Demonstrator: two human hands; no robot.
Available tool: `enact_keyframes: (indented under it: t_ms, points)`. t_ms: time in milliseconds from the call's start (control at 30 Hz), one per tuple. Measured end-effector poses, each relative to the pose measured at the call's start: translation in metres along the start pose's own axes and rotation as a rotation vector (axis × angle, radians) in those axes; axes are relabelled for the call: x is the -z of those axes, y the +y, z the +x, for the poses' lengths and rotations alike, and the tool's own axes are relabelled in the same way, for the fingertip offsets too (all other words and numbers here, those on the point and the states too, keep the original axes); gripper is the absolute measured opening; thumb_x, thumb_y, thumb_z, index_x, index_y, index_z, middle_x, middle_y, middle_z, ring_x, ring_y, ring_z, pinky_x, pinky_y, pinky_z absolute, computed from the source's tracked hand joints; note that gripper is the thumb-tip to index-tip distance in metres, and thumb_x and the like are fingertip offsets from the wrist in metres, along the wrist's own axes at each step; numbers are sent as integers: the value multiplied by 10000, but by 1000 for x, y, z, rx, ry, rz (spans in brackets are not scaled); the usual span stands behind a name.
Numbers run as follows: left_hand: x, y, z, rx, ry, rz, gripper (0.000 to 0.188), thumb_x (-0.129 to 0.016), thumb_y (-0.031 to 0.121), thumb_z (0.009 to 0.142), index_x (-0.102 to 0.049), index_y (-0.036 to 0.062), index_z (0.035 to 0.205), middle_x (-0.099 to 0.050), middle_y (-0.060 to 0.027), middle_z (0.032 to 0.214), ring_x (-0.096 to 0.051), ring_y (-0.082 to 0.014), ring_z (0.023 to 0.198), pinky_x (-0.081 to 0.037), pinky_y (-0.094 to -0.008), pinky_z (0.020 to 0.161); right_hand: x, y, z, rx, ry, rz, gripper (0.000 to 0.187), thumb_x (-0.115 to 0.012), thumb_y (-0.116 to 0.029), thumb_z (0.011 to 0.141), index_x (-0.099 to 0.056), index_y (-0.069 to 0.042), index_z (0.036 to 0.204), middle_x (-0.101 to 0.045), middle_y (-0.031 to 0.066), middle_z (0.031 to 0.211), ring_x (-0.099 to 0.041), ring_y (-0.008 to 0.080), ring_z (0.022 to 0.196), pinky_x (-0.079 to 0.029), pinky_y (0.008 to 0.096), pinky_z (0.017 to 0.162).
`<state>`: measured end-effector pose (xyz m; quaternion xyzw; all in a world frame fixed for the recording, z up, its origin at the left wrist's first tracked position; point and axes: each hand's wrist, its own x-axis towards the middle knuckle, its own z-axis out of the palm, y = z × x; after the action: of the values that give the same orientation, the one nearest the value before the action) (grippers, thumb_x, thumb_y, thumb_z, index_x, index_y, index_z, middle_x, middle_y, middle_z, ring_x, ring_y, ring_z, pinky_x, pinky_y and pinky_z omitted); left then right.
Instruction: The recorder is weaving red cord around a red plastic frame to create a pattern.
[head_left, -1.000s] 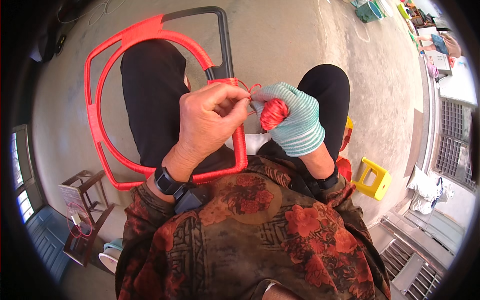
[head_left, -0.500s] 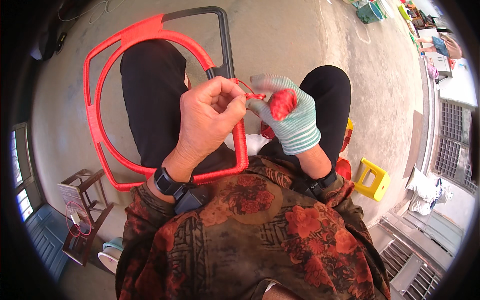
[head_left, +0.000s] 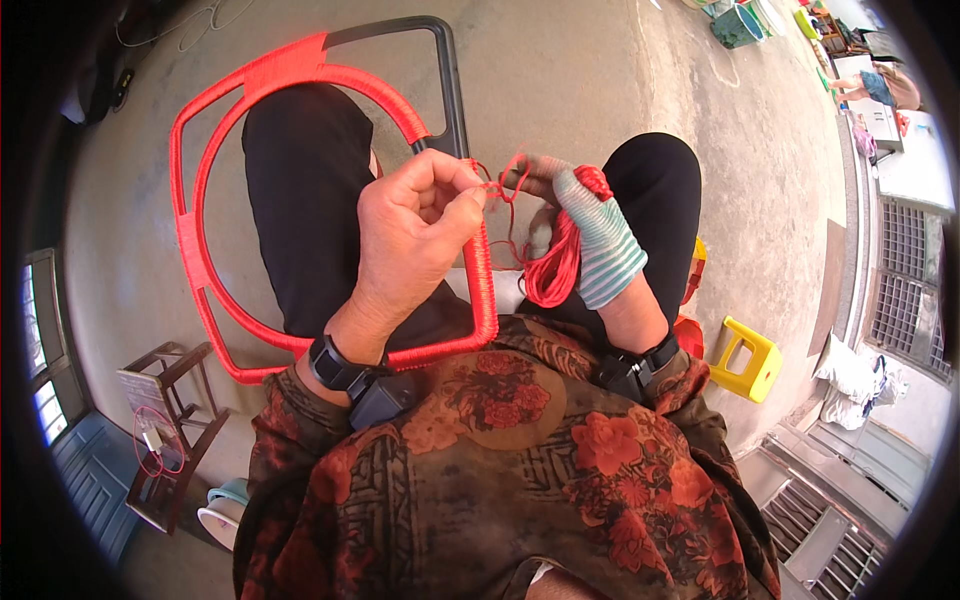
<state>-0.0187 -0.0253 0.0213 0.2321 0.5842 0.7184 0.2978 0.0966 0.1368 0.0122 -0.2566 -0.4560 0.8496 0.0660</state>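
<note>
Across my lap lies a rounded rectangular frame (head_left: 482, 290) with an inner ring, mostly wrapped in red cord; its far right corner is bare black. My bare left hand (head_left: 415, 225) pinches a strand of red cord (head_left: 517, 180) just above the frame's right side. In a striped glove, my right hand (head_left: 598, 235) is closed around a bundle of red cord (head_left: 553, 270), whose loops hang below the palm and whose top shows above the thumb side. Thin loops of the strand run between the two hands.
A yellow plastic stool (head_left: 745, 358) stands on the floor to my right. At left is a dark wooden stool (head_left: 170, 400) with a pink cord on it, near some basins (head_left: 222, 515). Far right, a bucket (head_left: 737, 27) and another person (head_left: 885, 88) are visible.
My right hand has turned and moved slightly right and down, so the cord bundle's hanging loops now show. The strand between the hands has slackened into loops. My left hand has hardly moved.
</note>
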Motion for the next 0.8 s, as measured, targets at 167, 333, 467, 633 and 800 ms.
enact_keyframes:
  t_ms: [167, 333, 467, 633, 800]
  points:
    - [2, 7, -1, -23, 67, -62, 77, -634, 11, 889, -589, -5, 950, -623, -1, 815, -574, -21, 682, -460, -172, 585, 22, -20, -5, 106, 224, -159, 440, -637, -116, 883, -508, 10, 1285, -621, 172, 1202, -618, 153, 676, -534, 283, 620]
    - [-4, 4, -1, -70, 33, 63, 173, -687, 47, 861, -608, -9, 1004, -617, -2, 810, -538, -3, 632, -444, -165, 568, 13, -23, -16, 116, 80, -287, 497, -625, 9, 826, -481, 25, 1301, -594, 172, 1249, -661, 214, 950, -559, 332, 795]
    - [-5, 2, -1, -142, -134, 301, 242, -722, 88, 837, -621, -6, 1036, -593, 6, 759, -489, -3, 567, -421, -164, 546, -20, -13, -21, 228, 7, -885, 615, -665, -26, 801, -419, 16, 1364, -634, 203, 1129, -664, 209, 929, -556, 314, 779]
    - [-9, 1, 1, -7, -92, 59, 148, -685, 85, 883, -617, -5, 978, -624, 25, 755, -544, -1, 623, -444, -175, 576, -33, -23, -22, 405, 49, -1284, 597, -733, -45, 746, -526, -26, 1305, -624, 146, 1201, -653, 230, 1021, -525, 318, 891]
    - [-8, 2, 2, -24, -118, 13, 121, -655, 77, 913, -591, 1, 981, -645, 1, 826, -592, -26, 717, -476, -174, 636, -20, -30, -29, 578, 101, -1436, 444, -739, -158, 773, -610, -38, 1181, -660, 136, 1092, -651, 325, 927, -535, 346, 808]
